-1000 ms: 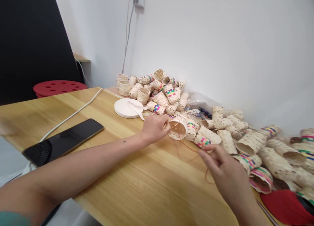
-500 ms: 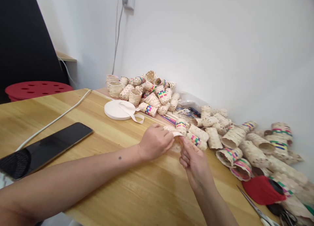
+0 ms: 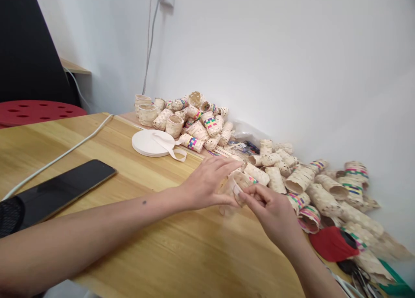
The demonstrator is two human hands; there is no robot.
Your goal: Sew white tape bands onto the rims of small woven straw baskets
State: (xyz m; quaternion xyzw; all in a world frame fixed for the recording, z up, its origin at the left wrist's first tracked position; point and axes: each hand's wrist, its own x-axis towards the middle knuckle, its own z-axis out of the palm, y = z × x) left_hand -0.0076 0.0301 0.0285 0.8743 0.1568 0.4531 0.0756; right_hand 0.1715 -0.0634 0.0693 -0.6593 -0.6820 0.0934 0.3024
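Observation:
My left hand (image 3: 210, 181) is curved round the far side of a small woven bamboo basket (image 3: 240, 178), fingers stretched along the top and thumb below. The basket lies tilted, its opening facing me. A white ribbon (image 3: 236, 188) runs along the rim. My right hand (image 3: 270, 207) pinches the ribbon against the rim between thumb and fingers. The basket's far side is hidden by my left hand. Further back, a flat roll of white ribbon (image 3: 152, 143) rests on the table with its loose end curling to the right.
A heap of small woven baskets (image 3: 201, 129) stands against the wall, and more baskets (image 3: 320, 190) spread down the right side. A black phone (image 3: 65, 192) and a white cable (image 3: 61, 155) lie at left. A red cloth-like item (image 3: 332, 244) and scissors (image 3: 343, 285) are at lower right.
My left hand has opened from a fist and spread round the basket. My right hand has turned and moved slightly right and down, pinching at the rim. The view has shifted slightly.

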